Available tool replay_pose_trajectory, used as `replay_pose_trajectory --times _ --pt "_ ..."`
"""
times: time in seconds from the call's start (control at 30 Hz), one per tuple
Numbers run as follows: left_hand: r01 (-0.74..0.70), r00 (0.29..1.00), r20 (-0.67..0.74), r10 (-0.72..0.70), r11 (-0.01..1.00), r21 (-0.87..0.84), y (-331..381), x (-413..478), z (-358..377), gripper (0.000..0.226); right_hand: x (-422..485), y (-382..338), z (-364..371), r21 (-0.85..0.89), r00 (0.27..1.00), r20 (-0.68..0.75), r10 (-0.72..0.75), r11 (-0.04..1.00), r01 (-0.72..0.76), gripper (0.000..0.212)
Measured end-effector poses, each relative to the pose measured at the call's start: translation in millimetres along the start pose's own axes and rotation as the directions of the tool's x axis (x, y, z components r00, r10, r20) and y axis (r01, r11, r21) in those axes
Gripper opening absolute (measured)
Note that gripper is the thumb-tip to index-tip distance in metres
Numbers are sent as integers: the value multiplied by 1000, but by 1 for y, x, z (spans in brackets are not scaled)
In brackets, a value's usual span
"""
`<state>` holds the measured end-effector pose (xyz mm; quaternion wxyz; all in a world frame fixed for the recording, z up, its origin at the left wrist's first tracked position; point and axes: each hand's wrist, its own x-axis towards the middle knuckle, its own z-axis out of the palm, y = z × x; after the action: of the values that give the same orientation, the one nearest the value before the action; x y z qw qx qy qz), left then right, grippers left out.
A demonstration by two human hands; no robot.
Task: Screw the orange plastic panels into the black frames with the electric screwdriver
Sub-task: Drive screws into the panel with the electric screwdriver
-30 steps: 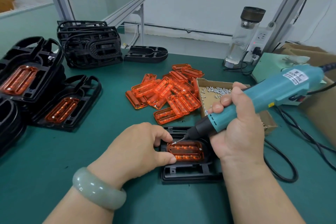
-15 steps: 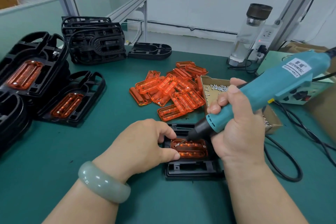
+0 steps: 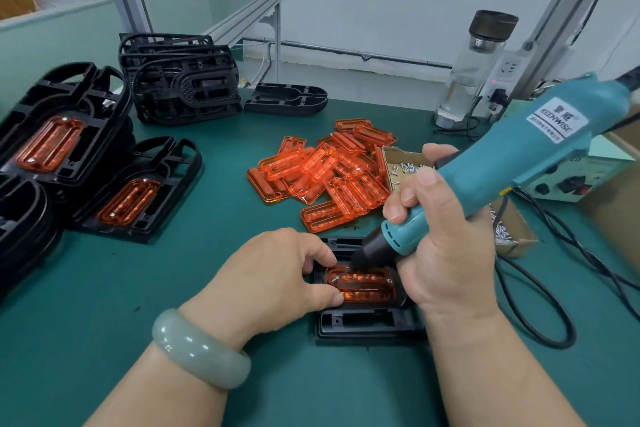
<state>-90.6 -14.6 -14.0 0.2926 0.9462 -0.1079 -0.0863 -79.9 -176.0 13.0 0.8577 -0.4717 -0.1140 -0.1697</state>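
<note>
**Seating a screw at the panel's left-hand end**

Watching from my remote seat, I start at the fingertips. The left hand (image 3: 277, 281) has its thumb laid on the near corner of the orange panel (image 3: 367, 288). Its curled fingers (image 3: 322, 253) hook the far rim of the black frame (image 3: 367, 326), so panel and frame are pinched together. I judge that this grip stops the panel creeping as the bit turns.

The right hand (image 3: 446, 253) wraps the electric screwdriver (image 3: 519, 156) low on its barrel, fingers closed round it with the thumb on top. A grip that low, I think, gives finer aim. The tool leans in from the right and its bit carries a screw (image 3: 335, 278) to the panel's left end. The screw looks tilted and not yet seated. A small bright dot at the panel's other end may be a screw already in.

The frame lies flat on the green mat (image 3: 104, 288), close to the body and between both wrists. Just beyond it are the loose orange panels (image 3: 322, 177) and an open cardboard box of screws (image 3: 405, 163), both within short reach. Frames already fitted with panels (image 3: 114, 198) sit to the left, with empty frames stacked (image 3: 183, 87) behind them.

The screwdriver's cable (image 3: 554, 288) loops off to the right past a control box (image 3: 571, 177). A water bottle (image 3: 478, 69) stands by a wall socket. Aluminium posts rise from the bench against a white wall.
</note>
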Motion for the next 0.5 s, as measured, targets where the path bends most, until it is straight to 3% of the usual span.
replay_pose_trajectory --times 0.3,0.5 --pt "-8 1000 11 8 1000 17 2 0 -1 41 7 -1 10 -76 981 192 32 997 -18 19" --pt "-13 1000 29 12 1000 9 5 0 -5 26 13 5 23 -146 914 394 92 989 -37 22"
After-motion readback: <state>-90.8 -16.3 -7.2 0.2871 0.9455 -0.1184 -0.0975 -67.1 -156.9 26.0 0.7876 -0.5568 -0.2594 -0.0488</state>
